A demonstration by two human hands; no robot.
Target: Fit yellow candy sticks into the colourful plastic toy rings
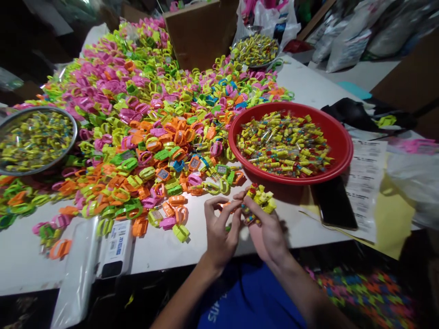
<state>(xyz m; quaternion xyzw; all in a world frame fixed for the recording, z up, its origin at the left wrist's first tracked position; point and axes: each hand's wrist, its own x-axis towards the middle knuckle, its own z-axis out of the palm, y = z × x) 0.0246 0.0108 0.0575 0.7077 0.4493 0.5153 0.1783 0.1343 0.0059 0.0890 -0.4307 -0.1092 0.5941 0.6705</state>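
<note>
My right hand [265,228] holds a cluster of small yellow wrapped tubes [259,201] between its fingers and thumb. My left hand [219,230] is curled close beside it, its fingertips on a small orange piece [225,205], though the fingers hide most of that piece. Both hands hover over the white table [171,256] at its front edge. Just ahead of them spreads a large heap of plastic toy watch bands [147,137] in pink, orange, yellow and green. A red plastic basin [338,146] full of yellow wrapped tubes stands to the right of the heap.
A steel bowl [34,141] of yellow-green pieces sits at the left, and a smaller steel bowl [254,50] stands at the back. A black phone [334,203] lies on printed sheets [365,183] at the right. A cardboard box [199,34] stands behind the heap, with white sacks [348,50] beyond the table.
</note>
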